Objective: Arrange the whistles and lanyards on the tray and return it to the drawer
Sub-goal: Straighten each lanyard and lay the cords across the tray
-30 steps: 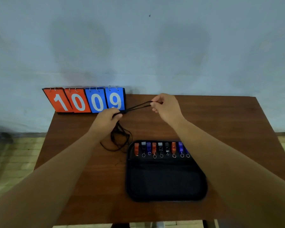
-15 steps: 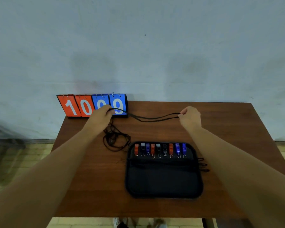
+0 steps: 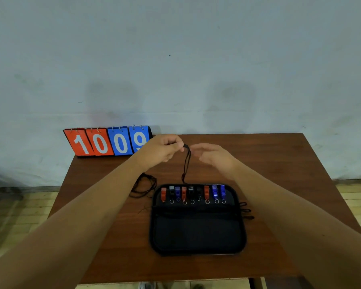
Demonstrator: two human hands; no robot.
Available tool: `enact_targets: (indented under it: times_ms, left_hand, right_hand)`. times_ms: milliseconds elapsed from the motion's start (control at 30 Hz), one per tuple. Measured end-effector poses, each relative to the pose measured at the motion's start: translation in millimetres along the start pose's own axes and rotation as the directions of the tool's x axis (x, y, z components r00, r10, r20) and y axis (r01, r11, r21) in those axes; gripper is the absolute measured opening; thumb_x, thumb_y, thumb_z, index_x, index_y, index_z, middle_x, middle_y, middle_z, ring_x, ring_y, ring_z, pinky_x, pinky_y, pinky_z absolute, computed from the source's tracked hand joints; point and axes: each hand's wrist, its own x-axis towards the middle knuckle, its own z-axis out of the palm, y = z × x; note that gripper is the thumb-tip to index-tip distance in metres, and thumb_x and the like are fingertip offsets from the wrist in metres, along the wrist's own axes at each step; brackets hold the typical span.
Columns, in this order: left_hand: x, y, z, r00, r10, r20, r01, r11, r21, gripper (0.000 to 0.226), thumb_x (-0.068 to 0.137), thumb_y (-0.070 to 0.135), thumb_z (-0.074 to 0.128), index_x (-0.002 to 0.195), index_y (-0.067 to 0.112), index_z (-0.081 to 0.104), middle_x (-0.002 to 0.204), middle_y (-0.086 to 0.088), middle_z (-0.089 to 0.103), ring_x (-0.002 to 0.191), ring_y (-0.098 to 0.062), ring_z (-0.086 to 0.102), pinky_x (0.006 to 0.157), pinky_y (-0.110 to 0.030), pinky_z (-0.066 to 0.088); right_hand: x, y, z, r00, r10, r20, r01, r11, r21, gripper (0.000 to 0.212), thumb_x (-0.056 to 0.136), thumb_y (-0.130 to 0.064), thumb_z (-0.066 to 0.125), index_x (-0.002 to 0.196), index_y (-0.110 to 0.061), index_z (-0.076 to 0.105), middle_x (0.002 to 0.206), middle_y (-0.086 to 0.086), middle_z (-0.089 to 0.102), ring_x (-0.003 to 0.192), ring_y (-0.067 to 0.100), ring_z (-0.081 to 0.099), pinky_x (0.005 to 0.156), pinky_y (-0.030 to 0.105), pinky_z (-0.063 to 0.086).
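Head view. Step judged: bundling one lanyard for stowing. Pinched by left hand (image 3: 163, 150), fingers curled: thin black cord lanyard (image 3: 187, 163), hanging to far rim of black fabric tray (image 3: 196, 232). Just beside cord, right hand (image 3: 215, 156): loosely open, blurred, empty. Next, likely: lay bundle by red, black and blue plastic whistles (image 3: 183, 192), loops held together.

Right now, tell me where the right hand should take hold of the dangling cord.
Pinch the cord low on its doubled strands, coming in from the right. The left hand pinches its top, it hangs nearly straight toward the tray, and the open right hand is beside it.
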Motion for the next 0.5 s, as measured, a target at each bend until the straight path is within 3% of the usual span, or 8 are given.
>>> enact_targets:
  times_ms: [67, 100, 133, 200, 300, 367, 500]
  left_hand:
    - [7.1, 1.0, 3.6, 0.998, -0.002, -0.055, 0.002, 1.000, 0.007, 0.023, 0.102, 0.029, 0.054, 0.091, 0.017, 0.069, 0.053, 0.007, 0.044, 0.051, -0.009, 0.038, 0.056, -0.021, 0.038]
    - [10.3, -0.2, 3.9, 0.996, -0.005, -0.092, 0.007, 1.000, 0.023, 0.022, 0.101, 0.031, 0.054, 0.092, 0.020, 0.071, 0.055, 0.006, 0.047, 0.054, -0.011, 0.042, 0.059, -0.022, 0.041]
    - [12.5, -1.7, 3.4, 0.992, -0.010, -0.127, 0.015, 0.999, 0.037, 0.022, 0.101, 0.032, 0.054, 0.093, 0.021, 0.071, 0.058, 0.004, 0.050, 0.057, -0.013, 0.046, 0.062, -0.023, 0.044]
    - [15.0, -5.4, 1.9, 0.981, -0.028, -0.190, 0.038, 0.998, 0.050, 0.023, 0.102, 0.032, 0.053, 0.095, 0.019, 0.071, 0.063, -0.002, 0.055, 0.060, -0.013, 0.053, 0.068, -0.024, 0.049]
    - [14.8, -17.5, 1.4, 0.964, -0.054, -0.259, 0.098, 0.982, 0.161, 0.026, 0.104, 0.026, 0.047, 0.092, 0.015, 0.068, 0.066, -0.002, 0.060, 0.060, -0.005, 0.060, 0.074, -0.024, 0.050]
    - [11.0, -31.8, 3.1, 0.962, -0.090, -0.257, 0.159, 0.952, 0.262, 0.027, 0.105, 0.022, 0.043, 0.089, 0.020, 0.065, 0.067, 0.004, 0.063, 0.060, -0.002, 0.060, 0.069, -0.023, 0.047]
    - [-3.0, -62.7, 6.5, 0.935, -0.195, -0.297, 0.271, 0.932, 0.242, 0.024, 0.105, 0.015, 0.043, 0.093, 0.019, 0.064, 0.073, 0.003, 0.068, 0.062, -0.007, 0.061, 0.066, -0.020, 0.045]
  right_hand:
    - [-1.7, -9.2, 6.2, 0.987, -0.088, 0.137, 0.041, 0.948, 0.315, 0.038, 0.097, -0.018, 0.051, 0.133, -0.009, 0.058, 0.127, 0.023, 0.065, 0.122, 0.019, 0.063, 0.113, 0.042, 0.037]
    - [-1.9, -12.7, 7.7, 0.979, -0.108, 0.176, 0.037, 0.930, 0.365, 0.038, 0.101, -0.023, 0.046, 0.133, -0.004, 0.057, 0.117, 0.034, 0.064, 0.115, 0.026, 0.066, 0.113, 0.045, 0.038]
    - [-3.5, -15.4, 7.4, 0.977, -0.101, 0.188, 0.028, 0.934, 0.357, 0.039, 0.104, -0.025, 0.042, 0.131, -0.002, 0.058, 0.100, 0.033, 0.064, 0.105, 0.030, 0.068, 0.109, 0.047, 0.042]
    - [-6.1, -16.8, 3.2, 0.989, -0.070, 0.134, 0.037, 0.972, 0.234, 0.034, 0.106, -0.026, 0.044, 0.122, -0.004, 0.065, 0.071, 0.011, 0.057, 0.078, 0.027, 0.065, 0.088, 0.039, 0.050]
    - [-8.4, -11.2, -7.5, 0.999, -0.039, 0.005, 0.039, 0.994, -0.106, 0.021, 0.102, -0.026, 0.056, 0.106, -0.014, 0.072, 0.057, -0.004, 0.048, 0.055, 0.014, 0.051, 0.066, 0.026, 0.045]
    - [-8.1, -1.2, -12.3, 1.000, -0.002, -0.031, -0.004, 0.982, -0.188, 0.016, 0.100, -0.025, 0.059, 0.101, -0.015, 0.072, 0.055, -0.006, 0.049, 0.050, 0.011, 0.043, 0.060, 0.024, 0.041]
    - [-11.9, 16.7, -19.2, 0.999, 0.037, -0.038, -0.046, 0.965, -0.259, 0.015, 0.098, -0.028, 0.063, 0.097, -0.017, 0.073, 0.057, -0.007, 0.050, 0.049, 0.008, 0.041, 0.052, 0.021, 0.036]
